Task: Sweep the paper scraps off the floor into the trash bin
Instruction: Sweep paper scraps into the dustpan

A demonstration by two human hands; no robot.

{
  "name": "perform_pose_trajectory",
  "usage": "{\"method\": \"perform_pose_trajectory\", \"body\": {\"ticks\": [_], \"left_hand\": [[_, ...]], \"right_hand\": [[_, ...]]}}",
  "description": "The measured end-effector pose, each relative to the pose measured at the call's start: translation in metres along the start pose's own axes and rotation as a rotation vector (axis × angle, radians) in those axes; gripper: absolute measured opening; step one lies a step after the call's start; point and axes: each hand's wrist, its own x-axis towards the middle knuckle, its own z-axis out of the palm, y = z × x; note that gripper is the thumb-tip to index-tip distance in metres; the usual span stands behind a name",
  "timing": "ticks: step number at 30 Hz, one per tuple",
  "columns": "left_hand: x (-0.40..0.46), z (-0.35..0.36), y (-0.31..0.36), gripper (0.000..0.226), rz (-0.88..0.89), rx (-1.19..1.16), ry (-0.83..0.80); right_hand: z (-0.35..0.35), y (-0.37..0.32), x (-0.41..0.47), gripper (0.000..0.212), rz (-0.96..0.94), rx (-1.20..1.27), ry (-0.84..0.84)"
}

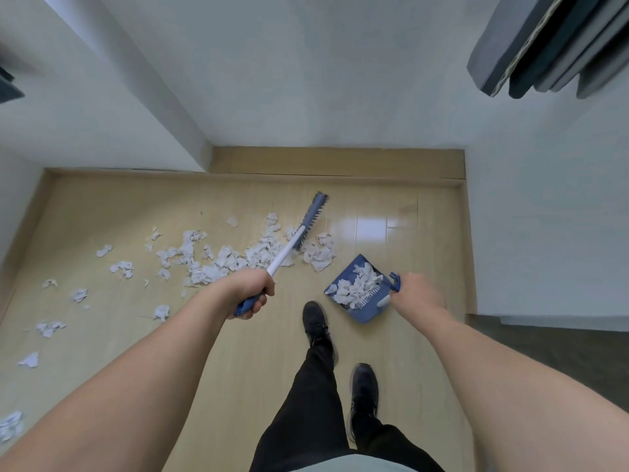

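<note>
Left hand (250, 294) wrapped around the broom (289, 248) handle, brush head down among the paper scraps (218, 258) spread across the wood floor (102, 206). Right hand (417, 291) at the dustpan (357, 291) handle, looks like a grip, but blurred. Dustpan sits on the floor near the black shoes (318, 327), some scraps already in it.
</note>
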Motion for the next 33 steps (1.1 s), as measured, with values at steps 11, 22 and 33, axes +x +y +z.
{"method": "perform_pose_trajectory", "body": {"ticks": [11, 22, 33], "left_hand": [[0.107, -0.08, 0.102, 0.027, -0.024, 0.036, 0.025], [0.092, -0.029, 0.125, 0.024, -0.121, 0.186, -0.143], [0.027, 0.033, 0.089, 0.005, -0.172, 0.037, -0.197]], "right_hand": [[-0.039, -0.052, 0.075, 0.006, 0.018, -0.091, 0.013], [-0.052, -0.049, 0.095, 0.007, -0.018, -0.091, -0.012], [-0.059, 0.002, 0.08, 0.011, -0.129, -0.048, -0.075]]}}
